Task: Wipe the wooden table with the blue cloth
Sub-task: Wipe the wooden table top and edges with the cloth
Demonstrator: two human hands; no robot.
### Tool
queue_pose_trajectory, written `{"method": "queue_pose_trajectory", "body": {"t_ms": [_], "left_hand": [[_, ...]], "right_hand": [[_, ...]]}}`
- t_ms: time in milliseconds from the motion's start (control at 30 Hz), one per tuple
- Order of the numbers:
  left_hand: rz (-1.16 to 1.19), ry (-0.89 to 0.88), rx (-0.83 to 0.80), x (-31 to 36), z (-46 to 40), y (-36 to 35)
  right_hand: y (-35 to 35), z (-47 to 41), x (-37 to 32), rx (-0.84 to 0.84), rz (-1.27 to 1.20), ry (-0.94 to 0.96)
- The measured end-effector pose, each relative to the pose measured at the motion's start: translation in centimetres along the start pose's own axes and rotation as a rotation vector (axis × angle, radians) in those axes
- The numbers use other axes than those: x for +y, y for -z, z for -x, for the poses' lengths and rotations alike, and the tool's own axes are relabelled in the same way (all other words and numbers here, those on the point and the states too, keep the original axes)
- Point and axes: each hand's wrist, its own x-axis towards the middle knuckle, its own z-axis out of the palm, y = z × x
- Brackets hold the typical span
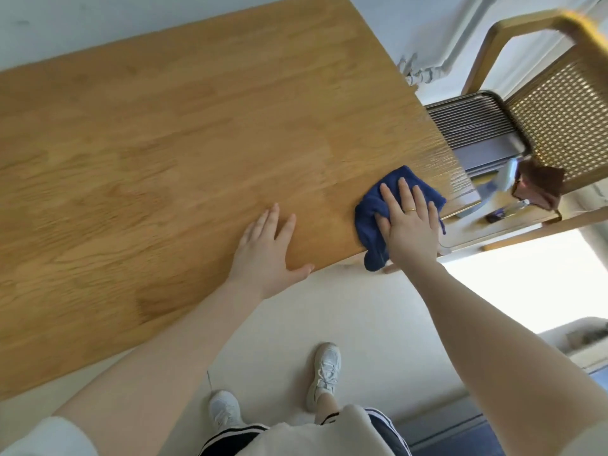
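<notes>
Left hand (pixel 268 245) lies flat, fingers straight, on the table (pixel 148 159), bracing near the front edge, I'd judge. At its three o'clock, the right hand (pixel 409 223) presses the blue cloth (pixel 370 212) with straight fingers at the table's right corner. It's dark blue, bunched, one tail drooping over the edge.
</notes>
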Motion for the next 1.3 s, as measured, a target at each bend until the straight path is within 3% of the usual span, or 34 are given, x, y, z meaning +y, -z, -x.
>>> {"method": "queue_pose_trajectory", "body": {"t_ms": [233, 433, 567, 700, 833, 900, 967, 1067, 1133, 1300], "left_hand": [[-0.107, 0.135, -0.059, 3.8, -2.2, -0.2], [-0.1, 0.153, -0.066, 4.0, -2.0, 0.0], [-0.085, 0.133, -0.075, 3.7, -2.0, 0.0], [0.056, 0.08, -0.131, 2.0, -1.2, 1.1], [0.057, 0.125, -0.059, -1.8, 2.7, 1.6], [0.059, 0.145, -0.008, -4.7, 5.9, 1.9], [0.083, 0.157, 0.06, -8.5, 9.7, 2.4], [0.136, 0.191, 0.151, -14.6, 16.3, 3.6], [0.163, 0.233, 0.208, -18.7, 20.5, 4.3], [0.194, 0.329, 0.337, -27.6, 27.3, 6.0]], "right_hand": [[2.0, -4.4, 7.5, 0.005, -0.025, -0.07], [2.3, -4.3, 7.3, -0.031, -0.065, -0.082], [2.0, -1.5, 4.8, -0.048, -0.041, 0.043], [1.0, 2.2, -0.7, -0.118, -0.046, 0.175], [0.8, 5.5, -8.7, -0.076, -0.109, 0.345], [1.3, 6.6, -13.3, -0.177, -0.15, 0.382], [2.1, 8.0, -18.3, -0.265, -0.287, 0.336], [2.2, 10.7, -26.2, -0.103, -0.476, 0.363], [1.9, 12.4, -31.4, -0.082, -0.61, 0.359], [3.3, 14.7, -41.4, -0.231, -1.104, 0.261]]}}
